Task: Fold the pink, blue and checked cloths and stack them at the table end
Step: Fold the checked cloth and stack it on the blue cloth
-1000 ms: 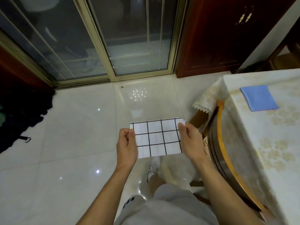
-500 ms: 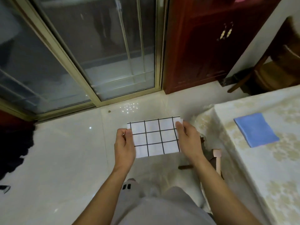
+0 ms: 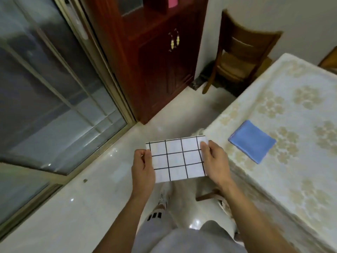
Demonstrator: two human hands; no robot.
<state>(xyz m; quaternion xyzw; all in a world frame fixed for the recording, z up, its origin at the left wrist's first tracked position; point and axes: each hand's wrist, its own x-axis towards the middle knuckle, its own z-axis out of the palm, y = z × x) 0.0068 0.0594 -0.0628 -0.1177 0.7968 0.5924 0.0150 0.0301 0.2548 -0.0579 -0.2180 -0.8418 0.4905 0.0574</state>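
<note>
The checked cloth (image 3: 177,158), folded to a small flat rectangle, was held in the air in front of the person, above the floor (image 3: 76,212) and just short of the table (image 3: 300,189). The left hand (image 3: 143,168) pinched its left edge, thumb on top and fingers curled beneath. The right hand (image 3: 215,159) gripped its right edge the same way, thumb lying across the upper right corner. The cloth's top edge ran level and taut between the two hands; its lower edge hung free above the person's legs.

The blue cloth (image 3: 252,141) lay folded on the table, near the table's left edge, well apart from the checked cloth. The tablecloth around it showed bare patterned surface on every side, widest toward the far end and toward the near right.

The table's long edge ran diagonally from the far right down to the lower right, its covering draped over the side. Between that edge and the sliding glass door (image 3: 54,99) lay a broad strip of pale glossy floor. A dark red cabinet (image 3: 155,66) stood at the far end of that strip, with a wooden chair (image 3: 237,59) beside it against the wall, close to the table's far corner.
</note>
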